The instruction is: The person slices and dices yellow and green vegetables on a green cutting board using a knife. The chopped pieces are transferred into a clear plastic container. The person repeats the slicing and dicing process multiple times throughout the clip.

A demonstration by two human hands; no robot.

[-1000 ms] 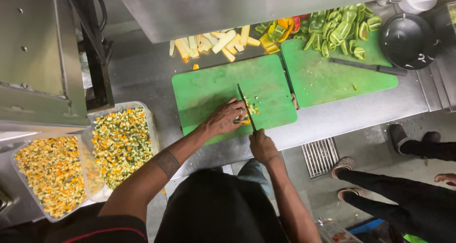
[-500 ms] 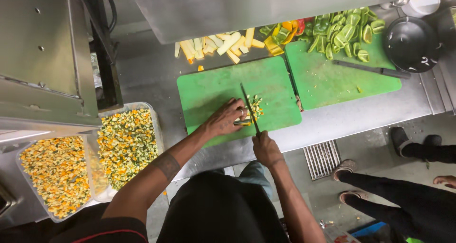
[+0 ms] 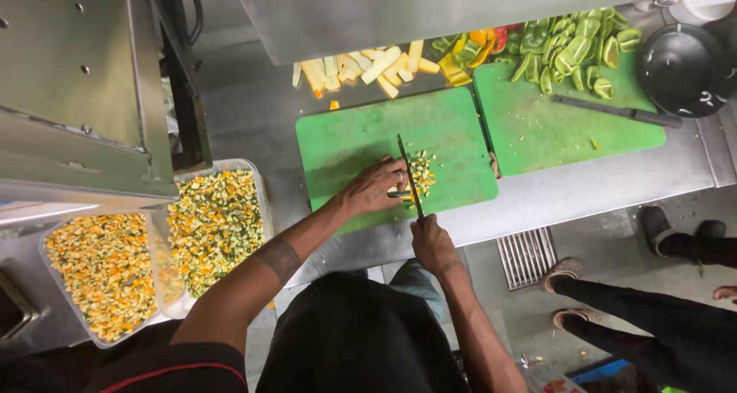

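Knife clenched in R hand; L hand flat, pinning veg on board.

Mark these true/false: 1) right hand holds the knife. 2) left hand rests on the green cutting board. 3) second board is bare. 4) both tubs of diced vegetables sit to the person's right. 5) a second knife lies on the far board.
1) True: the right hand grips the knife.
2) True: the left hand steadies vegetables on the near cutting board.
3) False: the second board carries green pepper pieces.
4) False: both tubs sit to the left.
5) True: a dark knife lies there.
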